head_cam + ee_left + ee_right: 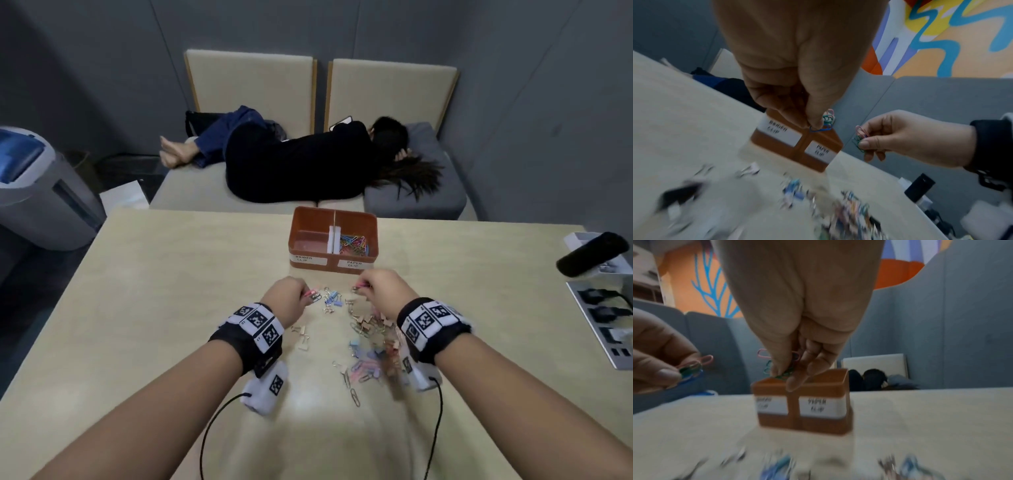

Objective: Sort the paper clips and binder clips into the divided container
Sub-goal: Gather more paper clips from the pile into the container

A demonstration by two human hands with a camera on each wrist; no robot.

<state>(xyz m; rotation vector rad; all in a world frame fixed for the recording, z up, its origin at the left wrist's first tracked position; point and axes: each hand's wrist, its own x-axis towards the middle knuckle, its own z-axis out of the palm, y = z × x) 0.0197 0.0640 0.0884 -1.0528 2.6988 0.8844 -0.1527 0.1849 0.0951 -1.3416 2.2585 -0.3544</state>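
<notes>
Fingers of left hand and right hand each pinched coloured paper clips above table, near orange divided container; unsorted clips below.

Office lounge or break booth: grey padded partition walls, cushioned bench with a person lying on it, light wood table, colourful wall mural.

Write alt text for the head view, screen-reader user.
Both hands pinch coloured paper clips above a scattered pile of clips on a table: left hand, right hand. Beyond stands an orange divided container, paper clips only in its right compartment. Behind, a person lies on a bench.
</notes>
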